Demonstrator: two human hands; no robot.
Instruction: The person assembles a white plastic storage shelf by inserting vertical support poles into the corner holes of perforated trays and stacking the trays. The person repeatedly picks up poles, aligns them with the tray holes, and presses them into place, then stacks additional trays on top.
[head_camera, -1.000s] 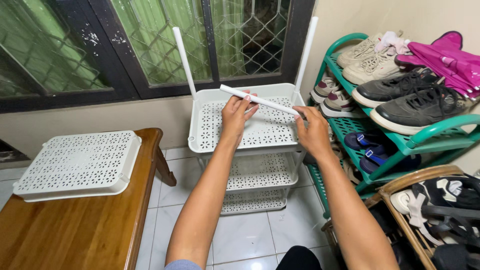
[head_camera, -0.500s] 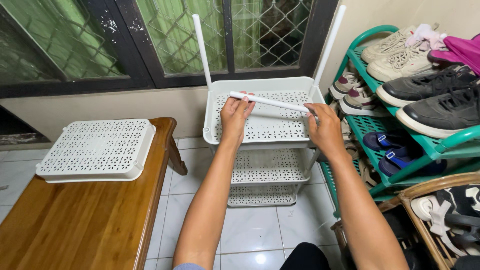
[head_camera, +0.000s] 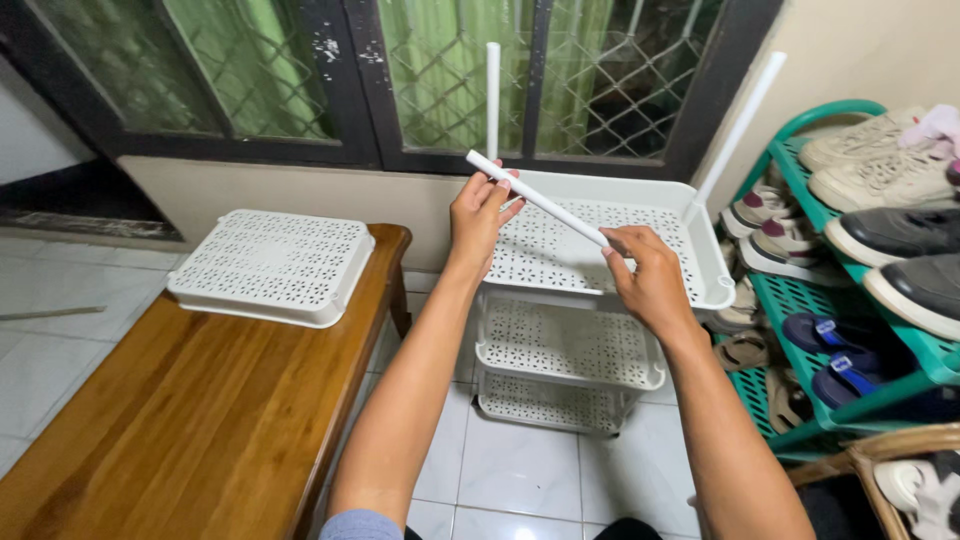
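both hands, left hand and right hand, pinch 1 white tube slantwise above the top tray; best stood upright, then pressed squarely into a front corner socket.

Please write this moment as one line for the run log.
left hand: holds white tube | right hand: holds its other end | tube: tilted above white rack | spare tray: upside down on wooden table

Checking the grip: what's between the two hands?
In the head view, only the white tube spans from left hand to right hand.
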